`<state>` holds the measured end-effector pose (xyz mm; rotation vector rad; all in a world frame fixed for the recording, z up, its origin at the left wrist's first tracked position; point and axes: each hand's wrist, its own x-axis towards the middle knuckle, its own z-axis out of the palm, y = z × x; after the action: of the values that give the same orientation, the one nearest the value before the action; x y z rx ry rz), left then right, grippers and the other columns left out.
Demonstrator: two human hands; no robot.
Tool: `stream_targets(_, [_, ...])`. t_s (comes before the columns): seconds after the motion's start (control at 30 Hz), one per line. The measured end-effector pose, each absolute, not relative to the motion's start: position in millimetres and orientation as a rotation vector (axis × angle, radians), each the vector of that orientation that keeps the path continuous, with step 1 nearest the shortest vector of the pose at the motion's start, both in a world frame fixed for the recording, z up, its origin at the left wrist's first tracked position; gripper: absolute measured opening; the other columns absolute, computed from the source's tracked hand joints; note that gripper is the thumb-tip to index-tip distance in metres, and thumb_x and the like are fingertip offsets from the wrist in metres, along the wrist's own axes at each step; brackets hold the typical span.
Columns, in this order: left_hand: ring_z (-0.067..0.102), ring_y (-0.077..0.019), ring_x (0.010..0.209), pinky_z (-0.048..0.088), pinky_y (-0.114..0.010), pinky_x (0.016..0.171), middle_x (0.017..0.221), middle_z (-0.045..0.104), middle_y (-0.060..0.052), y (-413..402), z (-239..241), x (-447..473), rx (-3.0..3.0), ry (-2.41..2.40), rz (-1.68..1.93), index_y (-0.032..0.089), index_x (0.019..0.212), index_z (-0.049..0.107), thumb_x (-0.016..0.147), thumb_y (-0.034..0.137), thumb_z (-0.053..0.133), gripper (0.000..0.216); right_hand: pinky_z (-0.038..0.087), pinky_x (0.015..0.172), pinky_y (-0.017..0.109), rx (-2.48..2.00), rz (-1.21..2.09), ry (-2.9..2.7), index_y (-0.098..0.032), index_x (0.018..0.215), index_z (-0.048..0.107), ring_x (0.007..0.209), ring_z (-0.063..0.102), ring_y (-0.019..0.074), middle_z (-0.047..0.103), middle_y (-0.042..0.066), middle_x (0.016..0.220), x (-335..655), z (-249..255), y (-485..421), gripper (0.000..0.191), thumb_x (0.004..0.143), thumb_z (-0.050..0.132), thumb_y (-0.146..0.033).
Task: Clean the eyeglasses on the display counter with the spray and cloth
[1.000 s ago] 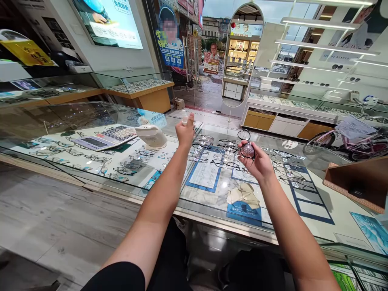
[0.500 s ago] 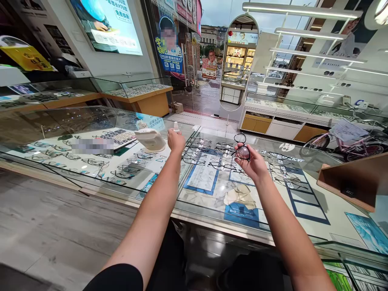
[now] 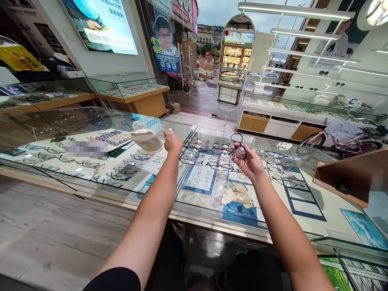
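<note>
My right hand [image 3: 250, 161] grips a pair of round, dark-framed eyeglasses [image 3: 237, 138], held tilted above the glass counter. The lower lens looks speckled, as if with droplets. To its left, my left hand [image 3: 173, 142] is closed around a small white bottle [image 3: 170, 130]; only its top shows above the fingers, the rest being hidden. A crumpled beige cleaning cloth [image 3: 238, 195] lies on a blue card [image 3: 239, 214] on the counter, below the right hand. Rows of eyeglasses [image 3: 220, 165] are laid out in the case beneath both hands.
Left of my left hand stands a white, speaker-like device [image 3: 147, 140], with a white keyboard [image 3: 119, 139] beyond it. A brown wooden stand [image 3: 348, 178] sits on the counter at right. An oval mirror [image 3: 235, 60] and a pink bicycle [image 3: 348, 139] are farther back.
The white bottle's top now sits lower in my left hand, which is turned slightly. My right hand keeps the eyeglasses in about the same pose. The whole view has shifted a little.
</note>
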<state>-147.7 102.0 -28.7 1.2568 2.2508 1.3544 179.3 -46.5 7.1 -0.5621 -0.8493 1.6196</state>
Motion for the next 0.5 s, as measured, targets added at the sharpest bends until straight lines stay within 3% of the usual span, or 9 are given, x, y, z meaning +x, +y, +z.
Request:
stream_targets(0.1, [0.029,-0.0379,0.168,0.029,-0.051,0.136,0.177,0.027,-0.03,90.8,-15.4,-133.9,1.359,2.257,1.455,0.005,0.167,0.024,0.093,0.011,0.066,0.086,0.066,0.073,0.024,-0.524,1.616,-0.86,-0.018,0.111,0.078,0.079,0.074,0.0123,0.081,0.006,0.109,183.3,8.8,-45.6,0.024,0.1,0.07,-0.038])
stream_targets(0.2, [0.007,-0.0371,0.173,0.01,-0.053,0.141,0.182,0.01,-0.029,68.5,8.7,-110.5,1.52,2.205,1.666,0.005,0.168,0.024,0.093,0.017,0.071,0.09,0.067,0.074,0.024,-0.502,1.595,-0.858,-0.018,0.111,0.078,0.08,0.074,0.0126,0.081,0.006,0.109,192.7,12.4,-43.4,0.023,0.102,0.068,-0.037])
stream_targets(0.23, [0.007,-0.0367,0.173,0.01,-0.055,0.14,0.182,0.011,-0.028,58.9,17.0,-100.8,1.588,2.14,1.763,0.007,0.167,0.027,0.095,0.019,0.07,0.084,0.067,0.074,0.024,-0.499,1.579,-0.856,-0.019,0.111,0.077,0.08,0.074,0.0127,0.081,0.006,0.109,197.0,13.9,-42.3,0.023,0.102,0.067,-0.037])
stream_targets(0.3, [0.019,-0.0361,0.169,0.018,-0.055,0.136,0.175,0.029,-0.027,38.6,29.9,-79.0,1.762,1.925,1.931,0.008,0.159,0.04,0.102,0.025,0.064,0.064,0.067,0.074,0.024,-0.489,1.539,-0.851,-0.02,0.111,0.077,0.08,0.075,0.0127,0.081,0.005,0.107,206.3,16.7,-39.7,0.022,0.103,0.066,-0.038])
stream_targets(0.33, [0.035,-0.0351,0.16,0.027,-0.054,0.13,0.165,0.045,-0.026,28.5,33.6,-67.3,1.89,1.755,1.946,0.009,0.151,0.05,0.107,0.028,0.057,0.049,0.067,0.075,0.024,-0.483,1.518,-0.849,-0.02,0.11,0.077,0.08,0.075,0.0125,0.081,0.005,0.107,210.8,17.8,-38.4,0.022,0.103,0.066,-0.038])
stream_targets(0.37, [0.053,-0.0335,0.141,0.037,-0.052,0.12,0.145,0.062,-0.025,18.6,35.1,-55.4,2.012,1.577,1.869,0.009,0.135,0.06,0.11,0.031,0.048,0.035,0.067,0.075,0.024,-0.479,1.499,-0.846,-0.021,0.11,0.076,0.079,0.075,0.0122,0.081,0.004,0.107,214.9,18.7,-37.1,0.021,0.103,0.065,-0.038])
stream_targets(0.4, [0.066,-0.0275,0.112,0.047,-0.044,0.103,0.117,0.074,-0.017,9.0,34.6,-43.6,2.13,1.45,1.71,0.014,0.114,0.068,0.113,0.037,0.041,0.036,0.067,0.075,0.024,-0.477,1.483,-0.843,-0.021,0.11,0.076,0.079,0.075,0.0119,0.081,0.004,0.107,218.4,19.4,-35.8,0.021,0.104,0.065,-0.038])
stream_targets(0.43, [0.067,-0.0221,0.089,0.049,-0.038,0.087,0.094,0.074,-0.01,-0.2,32.3,-32.3,2.231,1.317,1.515,0.018,0.097,0.069,0.114,0.043,0.039,0.042,0.067,0.075,0.024,-0.479,1.47,-0.838,-0.021,0.11,0.076,0.079,0.075,0.0117,0.081,0.004,0.108,221.0,19.9,-34.8,0.021,0.104,0.064,-0.038])
stream_targets(0.5, [0.058,-0.0177,0.069,0.04,-0.033,0.071,0.074,0.067,-0.003,-17.3,24.6,-12.4,2.381,1.075,1.011,0.02,0.082,0.063,0.114,0.048,0.037,0.05,0.067,0.074,0.023,-0.486,1.456,-0.83,-0.022,0.11,0.075,0.078,0.075,0.0116,0.081,0.004,0.107,223.7,20.6,-33.4,0.021,0.105,0.061,-0.038])
